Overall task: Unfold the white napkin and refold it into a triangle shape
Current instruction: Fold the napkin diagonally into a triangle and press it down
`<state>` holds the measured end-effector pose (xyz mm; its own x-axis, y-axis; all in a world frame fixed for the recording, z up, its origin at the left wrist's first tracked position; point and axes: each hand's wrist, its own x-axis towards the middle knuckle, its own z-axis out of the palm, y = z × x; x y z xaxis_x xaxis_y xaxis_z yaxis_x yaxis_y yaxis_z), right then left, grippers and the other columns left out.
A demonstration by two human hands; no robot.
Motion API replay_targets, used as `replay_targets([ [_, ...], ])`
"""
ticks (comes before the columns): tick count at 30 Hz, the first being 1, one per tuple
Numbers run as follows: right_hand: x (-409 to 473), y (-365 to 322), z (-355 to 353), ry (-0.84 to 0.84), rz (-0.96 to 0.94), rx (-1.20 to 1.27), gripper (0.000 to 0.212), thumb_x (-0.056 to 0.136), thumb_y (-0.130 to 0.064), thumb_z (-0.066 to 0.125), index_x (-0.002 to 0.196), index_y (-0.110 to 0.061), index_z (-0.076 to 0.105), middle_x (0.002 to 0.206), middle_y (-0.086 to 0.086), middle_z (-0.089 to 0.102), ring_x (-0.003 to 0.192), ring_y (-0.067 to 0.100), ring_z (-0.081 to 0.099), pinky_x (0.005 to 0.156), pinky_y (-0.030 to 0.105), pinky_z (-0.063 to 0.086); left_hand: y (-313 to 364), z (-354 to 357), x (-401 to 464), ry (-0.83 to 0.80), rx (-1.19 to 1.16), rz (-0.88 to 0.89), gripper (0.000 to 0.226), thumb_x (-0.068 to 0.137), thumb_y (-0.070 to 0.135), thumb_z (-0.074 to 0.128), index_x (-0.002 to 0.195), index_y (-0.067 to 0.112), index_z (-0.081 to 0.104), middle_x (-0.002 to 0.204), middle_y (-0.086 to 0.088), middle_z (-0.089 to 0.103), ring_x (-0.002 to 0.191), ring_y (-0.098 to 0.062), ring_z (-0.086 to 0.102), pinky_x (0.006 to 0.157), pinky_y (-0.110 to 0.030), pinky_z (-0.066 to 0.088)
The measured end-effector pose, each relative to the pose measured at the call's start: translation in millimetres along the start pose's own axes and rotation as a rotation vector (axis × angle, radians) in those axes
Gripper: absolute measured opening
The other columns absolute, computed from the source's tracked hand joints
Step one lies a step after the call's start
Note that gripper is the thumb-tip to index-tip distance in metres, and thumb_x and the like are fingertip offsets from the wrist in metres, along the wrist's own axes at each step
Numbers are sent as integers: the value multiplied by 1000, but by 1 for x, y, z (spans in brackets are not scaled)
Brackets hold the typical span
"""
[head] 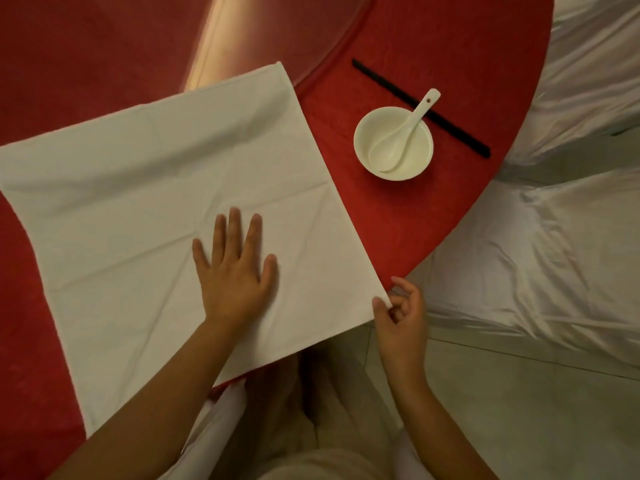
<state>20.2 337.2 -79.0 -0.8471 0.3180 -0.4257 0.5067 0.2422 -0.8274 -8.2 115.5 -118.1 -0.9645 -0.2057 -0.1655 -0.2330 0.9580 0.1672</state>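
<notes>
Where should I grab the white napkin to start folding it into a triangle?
Probably at the near right corner of the white napkin, where the right hand already pinches it at the table edge. The cloth lies flat and open, the left hand pressing its middle, so that corner can lift from the right and cross diagonally.

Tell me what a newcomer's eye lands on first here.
The big white napkin spread open on the red table, the left hand flat on it. At its near right corner the right hand pinches the cloth. Farther right sits a white bowl holding a spoon, black chopsticks behind.
</notes>
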Motion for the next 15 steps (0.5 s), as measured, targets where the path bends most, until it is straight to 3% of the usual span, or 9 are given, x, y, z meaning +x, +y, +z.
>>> replay_targets([
  [4, 5, -26, -9, -143, -128, 8, 25, 87, -9, 59, 99, -31, 61, 87, -1, 67, 81, 10, 64, 67, 14, 50, 3, -5, 0, -27, -34, -12, 64, 91, 55, 10, 147, 33, -12, 158, 2, -17, 143, -16, -19, 115, -51, -9],
  [7, 11, -57, -4, -258, -231, -49, 30, 88, -7, 56, 85, -36, 65, 80, -13, 69, 74, 5, 62, 64, 10, 47, 13, -21, -2, -44, -246, -101, 66, 88, 56, 13, 145, 32, -10, 158, 2, -13, 143, -16, -18, 115, -49, -11],
  [9, 17, -82, 6, -353, -284, -89, 37, 88, -2, 51, 83, -35, 67, 73, -13, 69, 67, 18, 60, 57, 13, 44, 25, -39, -9, 1, -567, -177, 69, 85, 61, 16, 146, 31, 7, 157, 7, 3, 145, -12, -5, 116, -45, -7],
  [11, 23, -107, 22, -460, -361, -161, 39, 85, 2, 50, 85, -32, 68, 68, -19, 67, 69, 20, 61, 59, 20, 46, 36, -58, -22, 30, -890, -232, 68, 79, 67, 26, 139, 35, 32, 149, 15, 28, 139, -5, 23, 117, -36, 12],
  [13, 26, -133, 43, -540, -499, -259, 34, 83, 1, 54, 87, -29, 70, 70, -24, 65, 74, 6, 63, 67, 22, 48, 38, -73, -31, 57, -1029, -285, 51, 77, 62, 47, 120, 36, 57, 129, 20, 55, 118, 5, 49, 100, -21, 37],
  [15, 28, -154, 68, -604, -607, -338, 24, 83, -7, 57, 85, -27, 70, 75, -24, 64, 78, -2, 62, 85, 33, 47, 30, -80, -34, 84, -1070, -360, 21, 80, 42, 62, 100, 37, 67, 100, 21, 69, 96, 7, 59, 78, -12, 45],
])
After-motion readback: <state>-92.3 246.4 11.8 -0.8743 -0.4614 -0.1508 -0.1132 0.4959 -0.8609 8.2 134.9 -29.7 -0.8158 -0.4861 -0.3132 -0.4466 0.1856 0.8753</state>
